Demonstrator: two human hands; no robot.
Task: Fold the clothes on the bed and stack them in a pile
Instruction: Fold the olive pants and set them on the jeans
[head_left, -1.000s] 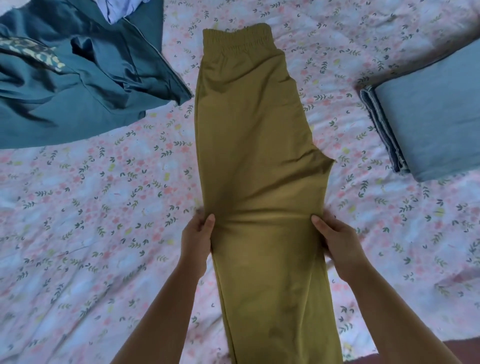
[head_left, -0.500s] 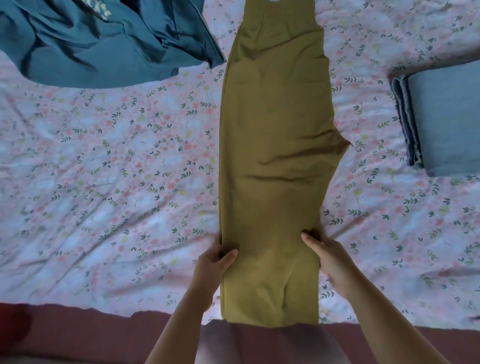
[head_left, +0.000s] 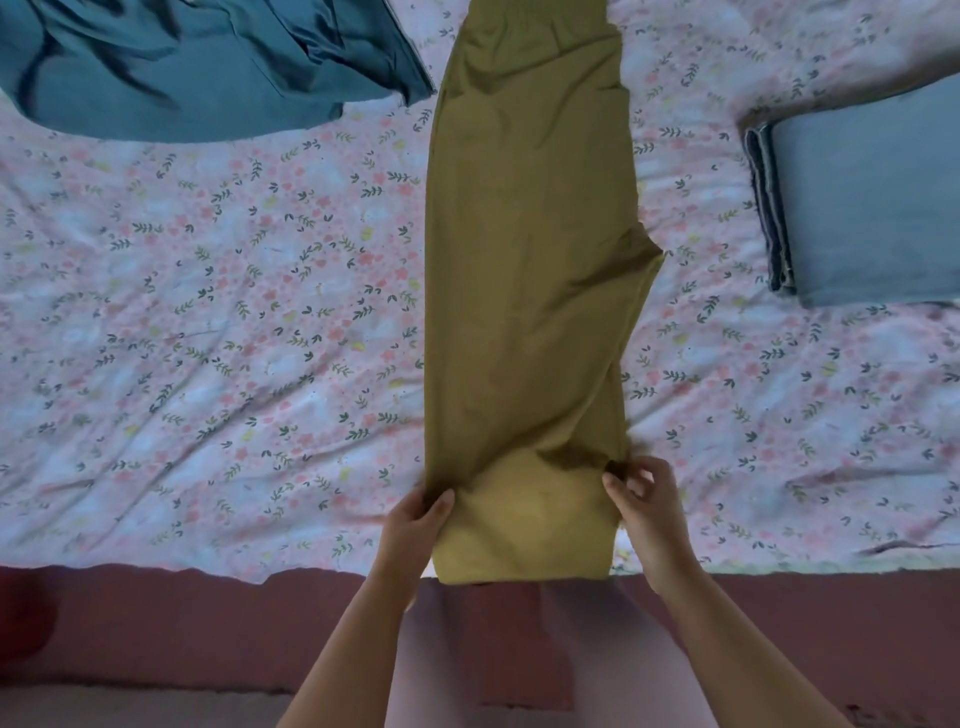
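Olive-green trousers (head_left: 530, 291) lie lengthwise down the middle of the bed (head_left: 218, 332), folded leg over leg, with the hems at the near edge of the mattress and the waist end running out of the top of the view, so you cannot see the waistband. You are pinching the trousers on both sides near the hem end: your left hand (head_left: 415, 525) grips the left edge between thumb and fingers, and your right hand (head_left: 647, 506) grips the right edge, fingers curled into the cloth. The fabric bunches and creases between your two grips, and the stretch nearest you lies flat and paler. Whether the cloth is lifted off the sheet at the grips is hard to tell.

A crumpled teal garment (head_left: 197, 67) sits at the far left, cut off by the top and left borders; its near corner comes close to the trousers' left edge but does not touch it. A folded blue-grey denim piece (head_left: 862, 202) lies at the right, its stacked edges facing the trousers, well apart from them and cut off at the right border.

The floral sheet is bare and wrinkled on both sides of the trousers, with wide room to the left. The near bed edge runs just under your wrists, above a dark red band (head_left: 156, 618) below it.
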